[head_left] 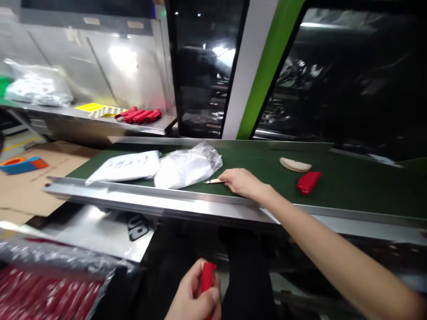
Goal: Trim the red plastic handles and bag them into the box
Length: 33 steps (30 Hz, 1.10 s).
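Observation:
In the low middle of the head view, my left hand (191,295) is closed round a red plastic part (207,276), its upper end sticking out between thumb and fingers. My right hand (243,182) reaches over the green conveyor belt (256,160) and pinches a small knife (215,181) with a pale handle. The knife's short blade points left, just above or on the belt. Left of it lies a clear plastic bag (188,166) with white contents. Another red part (308,182) rests on the belt to the right, beside a beige curved piece (295,165).
A white packet with writing (128,166) lies at the belt's left. Several red parts (140,116) sit on a metal shelf behind. A metal rail (187,202) edges the belt's near side. Lower left stands a plastic-lined box of red parts (50,293). Blue-orange tape (25,165) lies on cardboard.

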Each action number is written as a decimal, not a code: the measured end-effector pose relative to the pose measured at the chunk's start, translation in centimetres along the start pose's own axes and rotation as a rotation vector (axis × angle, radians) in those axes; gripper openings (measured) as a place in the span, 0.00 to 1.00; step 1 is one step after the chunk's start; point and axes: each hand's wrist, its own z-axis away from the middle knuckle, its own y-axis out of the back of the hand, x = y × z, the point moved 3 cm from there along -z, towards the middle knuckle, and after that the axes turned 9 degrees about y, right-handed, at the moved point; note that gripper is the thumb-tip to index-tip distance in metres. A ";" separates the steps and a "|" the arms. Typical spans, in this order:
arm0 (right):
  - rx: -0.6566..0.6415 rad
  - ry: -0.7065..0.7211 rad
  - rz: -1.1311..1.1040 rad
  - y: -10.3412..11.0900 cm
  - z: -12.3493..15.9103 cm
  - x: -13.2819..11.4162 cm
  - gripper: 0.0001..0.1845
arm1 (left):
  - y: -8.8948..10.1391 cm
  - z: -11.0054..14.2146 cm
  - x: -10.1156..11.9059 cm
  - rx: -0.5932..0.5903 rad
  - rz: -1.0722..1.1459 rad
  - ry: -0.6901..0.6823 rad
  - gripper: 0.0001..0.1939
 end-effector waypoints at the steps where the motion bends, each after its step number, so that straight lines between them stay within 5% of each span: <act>1: -0.009 0.009 -0.009 0.0 -0.2 0.0 0.14 | -0.1 0.3 0.6 0.014 0.032 -0.002 0.26; 6: 0.167 -0.061 -0.002 2.6 3.4 -0.7 0.09 | -0.1 1.4 2.4 0.083 0.199 0.033 0.15; 11: 0.441 -0.128 -0.164 4.7 11.2 -6.8 0.08 | -0.4 1.7 2.2 0.008 0.245 0.022 0.14; 16: 0.323 0.015 -0.413 2.4 15.8 -13.0 0.19 | -1.3 2.2 1.9 -0.079 0.280 0.011 0.14; 24: 0.457 0.059 -0.327 2.5 16.7 -15.6 0.23 | -2.6 3.5 1.6 -0.083 0.296 0.047 0.14; 33: 0.463 0.148 -0.311 2.9 16.5 -16.0 0.20 | -3.1 4.0 1.5 -0.051 0.377 0.155 0.19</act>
